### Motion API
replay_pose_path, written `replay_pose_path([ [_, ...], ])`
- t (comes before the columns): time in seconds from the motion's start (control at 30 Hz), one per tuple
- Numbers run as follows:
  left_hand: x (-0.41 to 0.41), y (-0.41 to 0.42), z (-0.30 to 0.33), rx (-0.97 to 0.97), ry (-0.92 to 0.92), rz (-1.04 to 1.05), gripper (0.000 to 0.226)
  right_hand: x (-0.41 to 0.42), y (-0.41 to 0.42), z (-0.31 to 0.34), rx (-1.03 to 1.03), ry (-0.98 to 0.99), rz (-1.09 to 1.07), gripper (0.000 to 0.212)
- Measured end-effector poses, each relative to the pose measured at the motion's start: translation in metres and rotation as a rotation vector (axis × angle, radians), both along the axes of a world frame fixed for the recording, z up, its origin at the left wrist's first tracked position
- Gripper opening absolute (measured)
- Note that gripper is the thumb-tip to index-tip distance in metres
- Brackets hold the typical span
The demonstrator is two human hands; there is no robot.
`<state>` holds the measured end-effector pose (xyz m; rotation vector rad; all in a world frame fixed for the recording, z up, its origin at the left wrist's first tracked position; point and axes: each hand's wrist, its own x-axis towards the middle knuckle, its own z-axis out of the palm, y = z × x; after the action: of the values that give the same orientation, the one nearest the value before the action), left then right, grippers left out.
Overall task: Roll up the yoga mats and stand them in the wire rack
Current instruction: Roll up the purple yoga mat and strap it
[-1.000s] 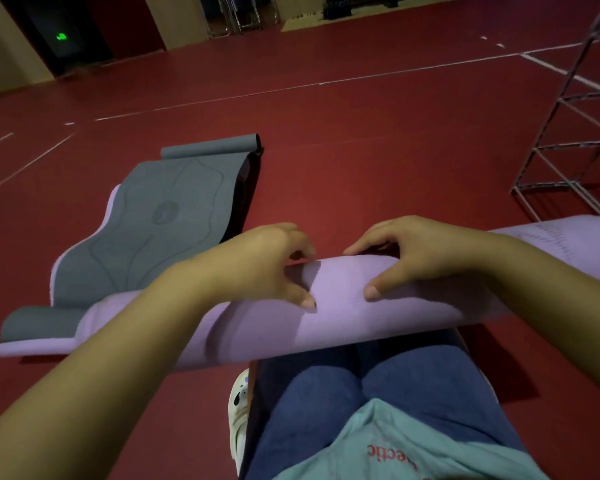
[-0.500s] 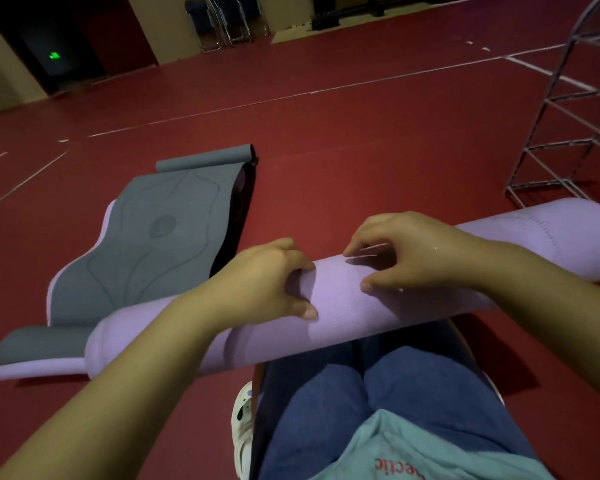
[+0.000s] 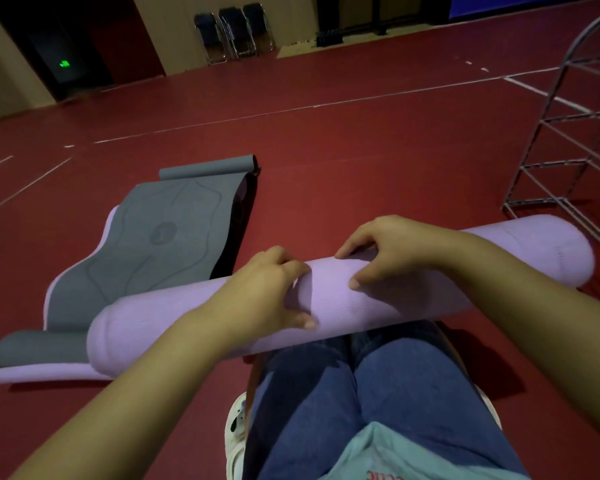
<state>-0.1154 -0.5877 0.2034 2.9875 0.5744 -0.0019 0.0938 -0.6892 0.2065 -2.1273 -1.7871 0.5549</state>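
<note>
Both hands (image 3: 329,278) around rolled purple mat (image 3: 513,258), over knees (image 3: 357,386).

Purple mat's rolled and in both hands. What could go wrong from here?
1. Both hands, left and right, grip only the middle of the purple roll; the free ends may loosen or telescope when it is lifted.
2. The wire rack stands to the right; a swinging end could knock its thin frame.
3. The gray mat is still flat and lies close, so stepping could catch it.
</note>
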Motion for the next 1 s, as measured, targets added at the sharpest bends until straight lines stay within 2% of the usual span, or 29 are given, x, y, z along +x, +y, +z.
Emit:
replay_pose_path([
  [0.17, 0.003, -0.004, -0.017, 0.21, 0.069, 0.02, 0.107, -0.001, 0.007, 0.0, -0.014, 0.047, -0.042, 0.046],
  [0.27, 0.009, 0.001, -0.023, 0.272, 0.054, 0.019, 0.1, -0.008, 0.006, -0.004, 0.0, -0.054, -0.034, 0.049],
  [0.37, 0.009, 0.009, -0.023, 0.232, 0.018, 0.001, 0.094, -0.011, -0.004, -0.012, 0.092, -0.182, 0.023, 0.053],
  [0.47, 0.01, 0.019, -0.018, 0.174, 0.045, 0.012, 0.096, -0.01, -0.016, -0.024, 0.152, -0.27, 0.052, 0.076],
  [0.57, 0.017, 0.031, -0.011, 0.102, 0.105, 0.002, 0.096, -0.013, -0.021, -0.036, 0.099, -0.359, 0.03, 0.102],
  [0.63, 0.023, 0.039, -0.007, 0.039, 0.14, 0.004, 0.095, -0.014, -0.017, -0.039, 0.084, -0.403, 0.031, 0.11],
  [0.83, 0.032, 0.055, 0.0, -0.139, 0.192, 0.037, 0.097, -0.006, 0.004, -0.031, 0.062, -0.425, 0.044, 0.098],
  [1.0, 0.025, 0.047, -0.013, 0.001, 0.154, 0.05, 0.107, -0.001, 0.01, -0.03, 0.018, -0.419, 0.056, 0.098],
])
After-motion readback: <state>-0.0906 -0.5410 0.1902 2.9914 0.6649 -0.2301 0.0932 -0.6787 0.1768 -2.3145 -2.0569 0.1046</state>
